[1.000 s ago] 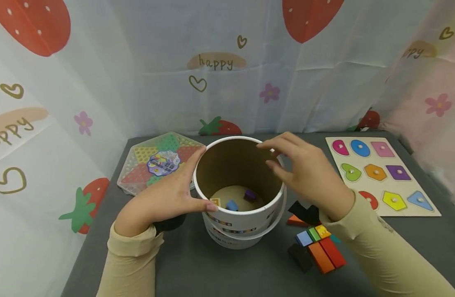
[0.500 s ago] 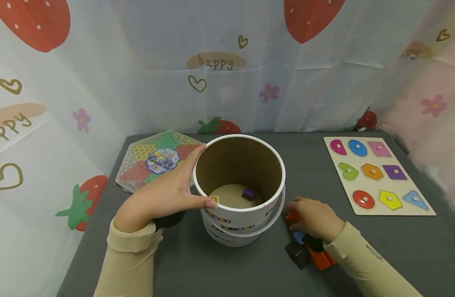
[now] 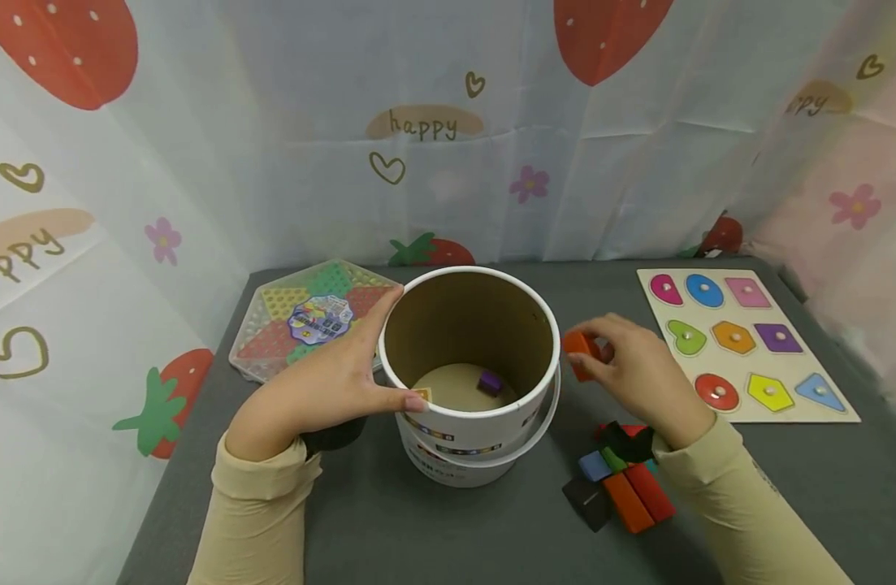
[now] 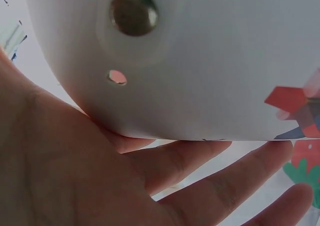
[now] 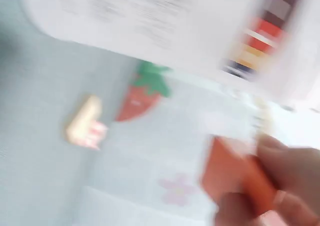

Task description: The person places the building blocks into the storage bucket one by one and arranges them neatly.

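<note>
On the dark grey table (image 3: 389, 528), backed by a pale cloth (image 3: 309, 195) printed with strawberries and "happy", we see a white bucket (image 3: 509, 417), where our left hand (image 3: 338, 370) lays spread, straight fingers against the outer wall, thumb at the rim. Our right hand (image 3: 638, 374) pinches an orange block (image 3: 577, 356) just right of the bucket. A hexagonal case (image 3: 319, 319) lies left, loose blocks (image 3: 629, 504) nearer us, a shape board (image 3: 727, 366) farther right.
</note>
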